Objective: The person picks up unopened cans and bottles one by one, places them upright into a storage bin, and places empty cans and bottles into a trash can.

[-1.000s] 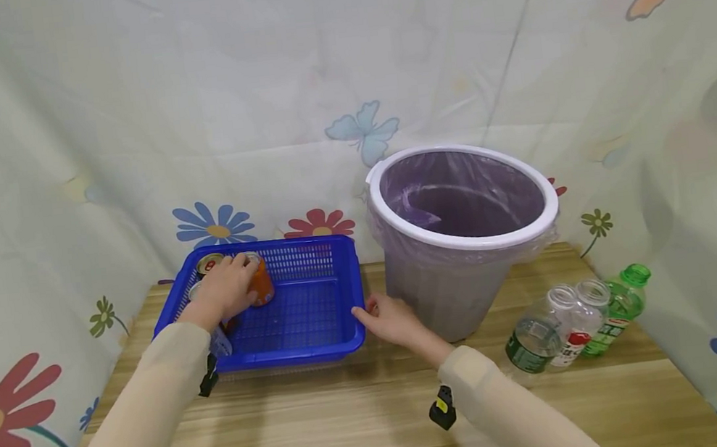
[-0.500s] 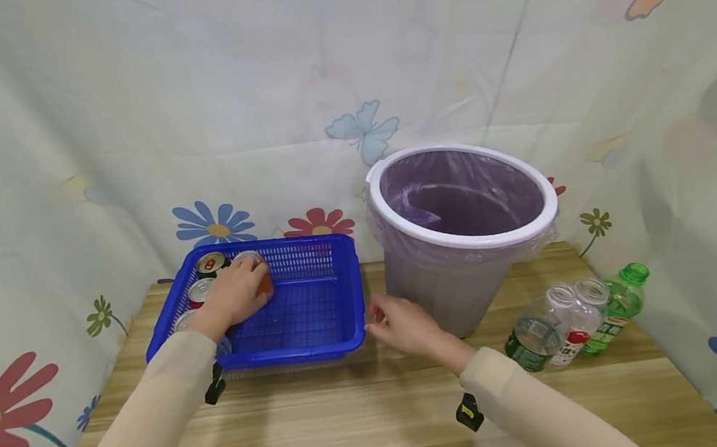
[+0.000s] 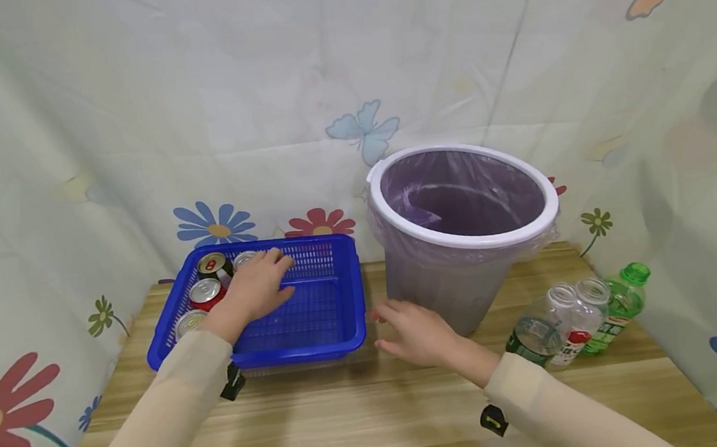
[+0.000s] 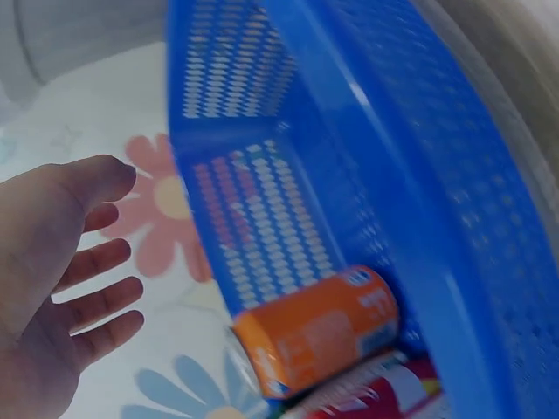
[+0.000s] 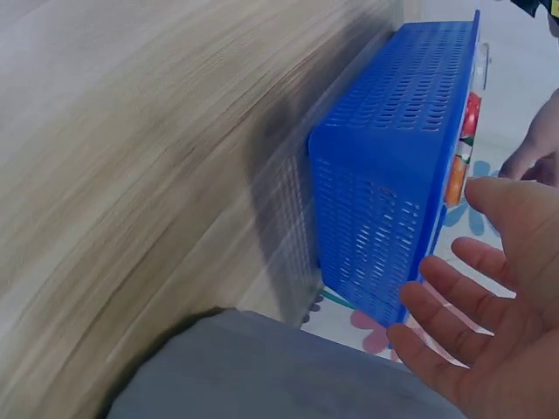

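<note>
My left hand (image 3: 256, 286), fingers spread, hovers over the basket (image 3: 293, 353) near 4 cans (image 3: 207, 292); apart from it, my right hand (image 3: 419, 334), fingers loose, hangs near the bin (image 3: 447, 290).

Makeshift booth: table (image 3: 354, 428), flower-printed sheeting (image 3: 255, 110)

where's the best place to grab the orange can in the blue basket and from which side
Probably its upper body, from above and the right, fingers around the curve. The orange can stands upright in the blue basket; the dark can sits close on its left and the basket's back wall is near, while more room shows to its right.
</note>
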`<state>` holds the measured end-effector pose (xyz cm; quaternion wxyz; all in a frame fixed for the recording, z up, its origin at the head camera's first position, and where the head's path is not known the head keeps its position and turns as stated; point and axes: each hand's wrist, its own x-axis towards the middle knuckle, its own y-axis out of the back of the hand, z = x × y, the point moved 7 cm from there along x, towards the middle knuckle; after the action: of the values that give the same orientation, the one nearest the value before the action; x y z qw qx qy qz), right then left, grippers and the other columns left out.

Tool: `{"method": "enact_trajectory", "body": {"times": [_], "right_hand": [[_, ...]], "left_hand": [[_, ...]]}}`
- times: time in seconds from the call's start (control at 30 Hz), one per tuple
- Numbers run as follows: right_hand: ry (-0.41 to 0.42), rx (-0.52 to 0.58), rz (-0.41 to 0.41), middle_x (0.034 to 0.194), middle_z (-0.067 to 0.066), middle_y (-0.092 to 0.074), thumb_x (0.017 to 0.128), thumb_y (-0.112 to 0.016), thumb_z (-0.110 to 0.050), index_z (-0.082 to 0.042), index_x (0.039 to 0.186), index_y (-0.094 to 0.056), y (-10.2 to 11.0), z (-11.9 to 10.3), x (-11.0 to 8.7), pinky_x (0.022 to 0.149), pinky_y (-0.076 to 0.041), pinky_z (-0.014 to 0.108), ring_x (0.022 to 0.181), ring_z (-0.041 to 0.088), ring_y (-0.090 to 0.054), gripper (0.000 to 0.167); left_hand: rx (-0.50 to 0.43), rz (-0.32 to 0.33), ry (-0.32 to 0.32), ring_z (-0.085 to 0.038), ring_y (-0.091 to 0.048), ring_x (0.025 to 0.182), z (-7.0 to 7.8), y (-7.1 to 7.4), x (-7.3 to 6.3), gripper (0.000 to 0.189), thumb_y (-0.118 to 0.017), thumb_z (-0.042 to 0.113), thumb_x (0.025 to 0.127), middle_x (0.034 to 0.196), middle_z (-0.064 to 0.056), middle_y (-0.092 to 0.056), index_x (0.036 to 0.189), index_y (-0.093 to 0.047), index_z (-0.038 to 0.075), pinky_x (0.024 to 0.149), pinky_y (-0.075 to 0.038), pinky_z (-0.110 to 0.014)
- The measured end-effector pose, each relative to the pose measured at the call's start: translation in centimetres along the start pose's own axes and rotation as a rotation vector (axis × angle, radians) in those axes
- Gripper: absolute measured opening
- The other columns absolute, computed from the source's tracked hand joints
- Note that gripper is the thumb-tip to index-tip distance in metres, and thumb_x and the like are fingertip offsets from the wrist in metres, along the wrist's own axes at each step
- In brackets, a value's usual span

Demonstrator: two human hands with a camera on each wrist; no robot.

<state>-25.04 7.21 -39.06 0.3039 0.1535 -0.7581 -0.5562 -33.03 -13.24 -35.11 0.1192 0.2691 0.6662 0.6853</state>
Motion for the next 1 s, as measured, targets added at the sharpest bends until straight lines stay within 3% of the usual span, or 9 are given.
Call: {"method": "enact_trajectory", "body": {"times": [0.27, 0.47, 0.6, 0.83, 1.0], "right_hand": [[0.094, -0.076, 0.094, 0.094, -0.003, -0.062, 0.077, -0.071, -0.033, -0.015, 0.104, -0.061, 2.0, -0.8, -1.2, 0.068, -0.053, 0.031, 0.085, 0.016, -0.062, 0.033], [0.129, -0.08, 0.11, 0.094, -0.003, -0.062, 0.078, -0.071, -0.033, -0.014, 0.106, -0.061, 3.3, -1.2, -1.9, 0.069, -0.053, 0.031, 0.085, 0.016, -0.062, 0.034], [0.152, -0.082, 0.123, 0.094, -0.003, -0.061, 0.077, -0.072, -0.031, -0.014, 0.108, -0.061, 3.9, -1.4, -2.5, 0.068, -0.052, 0.03, 0.083, 0.015, -0.061, 0.036], [0.181, -0.087, 0.15, 0.093, -0.003, -0.06, 0.076, -0.074, -0.031, -0.013, 0.11, -0.059, 4.6, -1.5, -3.8, 0.067, -0.051, 0.029, 0.081, 0.014, -0.06, 0.041], [0.175, -0.084, 0.173, 0.094, -0.004, -0.06, 0.075, -0.075, -0.031, -0.014, 0.108, -0.06, 5.3, -1.2, -4.7, 0.069, -0.051, 0.029, 0.082, 0.012, -0.059, 0.04]], "left_hand": [[-0.119, 0.022, 0.027, -0.027, -0.053, 0.101, 1.5, 1.4, 1.6, 0.042, -0.066, 0.028, 0.083, 0.113, -0.011, -0.055, 0.119, -0.057, 0.008, 0.087, -0.049, -0.042], [-0.231, 0.033, 0.07, -0.027, -0.054, 0.105, 2.5, 3.0, 3.2, 0.04, -0.064, 0.028, 0.085, 0.116, -0.009, -0.055, 0.119, -0.057, 0.009, 0.091, -0.047, -0.043], [-0.311, 0.061, 0.067, -0.027, -0.054, 0.107, 3.2, 4.0, 4.4, 0.036, -0.062, 0.028, 0.086, 0.115, -0.009, -0.057, 0.118, -0.058, 0.011, 0.092, -0.046, -0.043], [-0.442, 0.097, 0.095, -0.025, -0.057, 0.101, 4.2, 5.3, 6.2, 0.033, -0.058, 0.028, 0.088, 0.108, -0.007, -0.059, 0.115, -0.059, 0.01, 0.087, -0.048, -0.039], [-0.599, 0.118, 0.149, -0.021, -0.06, 0.096, 4.6, 6.1, 7.3, 0.034, -0.057, 0.028, 0.089, 0.107, -0.008, -0.061, 0.115, -0.059, 0.007, 0.084, -0.05, -0.035]]}}
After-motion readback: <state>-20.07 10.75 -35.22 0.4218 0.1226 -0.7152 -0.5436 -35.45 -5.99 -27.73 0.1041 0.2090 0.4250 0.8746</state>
